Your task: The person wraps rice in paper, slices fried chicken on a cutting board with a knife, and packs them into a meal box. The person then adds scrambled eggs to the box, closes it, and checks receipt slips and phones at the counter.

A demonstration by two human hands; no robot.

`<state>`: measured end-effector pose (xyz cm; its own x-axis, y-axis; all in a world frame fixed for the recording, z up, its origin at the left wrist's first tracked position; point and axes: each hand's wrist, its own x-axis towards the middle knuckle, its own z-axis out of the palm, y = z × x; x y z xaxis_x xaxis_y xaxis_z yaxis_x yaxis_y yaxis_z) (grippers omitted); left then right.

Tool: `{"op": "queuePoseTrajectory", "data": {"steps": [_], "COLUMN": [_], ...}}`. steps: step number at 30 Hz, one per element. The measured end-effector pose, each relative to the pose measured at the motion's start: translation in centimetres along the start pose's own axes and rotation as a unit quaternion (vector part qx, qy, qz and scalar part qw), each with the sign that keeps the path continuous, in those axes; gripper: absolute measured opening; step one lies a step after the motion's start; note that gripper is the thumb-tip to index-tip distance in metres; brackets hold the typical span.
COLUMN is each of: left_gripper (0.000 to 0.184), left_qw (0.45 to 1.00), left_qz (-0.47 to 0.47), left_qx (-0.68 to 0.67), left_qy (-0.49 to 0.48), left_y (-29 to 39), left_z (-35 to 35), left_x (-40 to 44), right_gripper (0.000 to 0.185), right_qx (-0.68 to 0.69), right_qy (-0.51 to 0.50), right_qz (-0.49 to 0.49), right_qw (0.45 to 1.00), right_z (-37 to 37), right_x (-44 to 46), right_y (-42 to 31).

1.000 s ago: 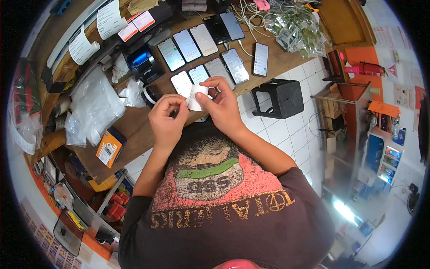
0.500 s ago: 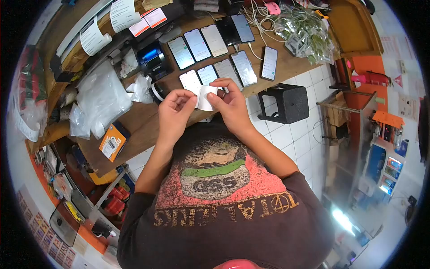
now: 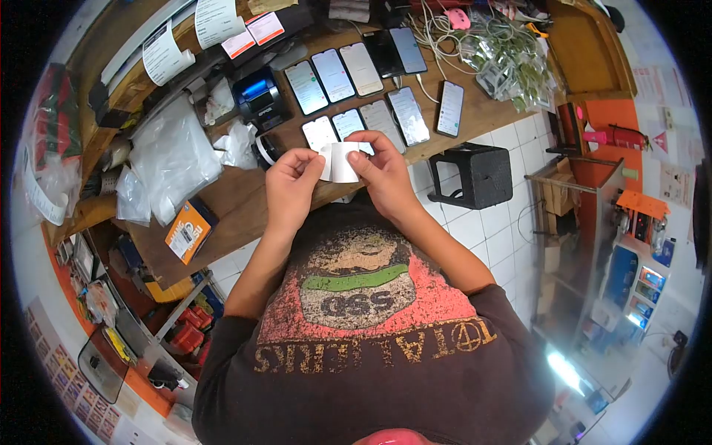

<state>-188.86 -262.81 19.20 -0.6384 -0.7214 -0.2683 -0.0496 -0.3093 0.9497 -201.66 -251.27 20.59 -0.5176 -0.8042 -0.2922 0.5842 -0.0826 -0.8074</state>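
Note:
A small white paper slip (image 3: 343, 165) is stretched between my two hands, with a crease or seam down its middle. My left hand (image 3: 291, 184) pinches its left edge between thumb and fingertips. My right hand (image 3: 387, 169) grips the right side, thumb on the near face and fingers behind. Just beyond the slip, a lit phone (image 3: 319, 131) lies on the wooden table, partly covered by my hands. Several more phones with bright screens, such as this one (image 3: 333, 76), lie in two rows behind it.
A black label printer (image 3: 261, 100) stands left of the phones. Clear plastic bags (image 3: 174, 163) and an orange box (image 3: 190, 231) lie further left. Past the phones are white cables (image 3: 437, 41) and a heap of small plastic packets (image 3: 512, 67). A black stool (image 3: 475, 176) stands right of the table.
The white slip is spread wider and flatter, its left part now showing more. My left hand has shifted slightly away from my right. The whole view has moved a little.

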Motion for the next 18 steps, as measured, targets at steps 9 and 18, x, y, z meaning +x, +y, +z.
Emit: {"op": "queuePoseTrajectory", "data": {"steps": [9,18], "left_gripper": [0.017,0.007], "left_qw": [0.986,0.998], "left_qz": [0.092,0.040], "left_qx": [0.137,0.047], "left_qy": [-0.039,0.022], "left_y": [1.2,0.4], "left_z": [-0.1,-0.1], "left_x": [0.2,0.3], "right_gripper": [0.028,0.029], "right_qx": [-0.057,0.016], "right_qy": [-0.038,-0.047], "right_qz": [-0.048,-0.022], "right_qw": [0.996,0.999], "right_z": [-0.1,-0.3], "right_x": [0.4,0.5], "right_y": [0.8,0.9]}}
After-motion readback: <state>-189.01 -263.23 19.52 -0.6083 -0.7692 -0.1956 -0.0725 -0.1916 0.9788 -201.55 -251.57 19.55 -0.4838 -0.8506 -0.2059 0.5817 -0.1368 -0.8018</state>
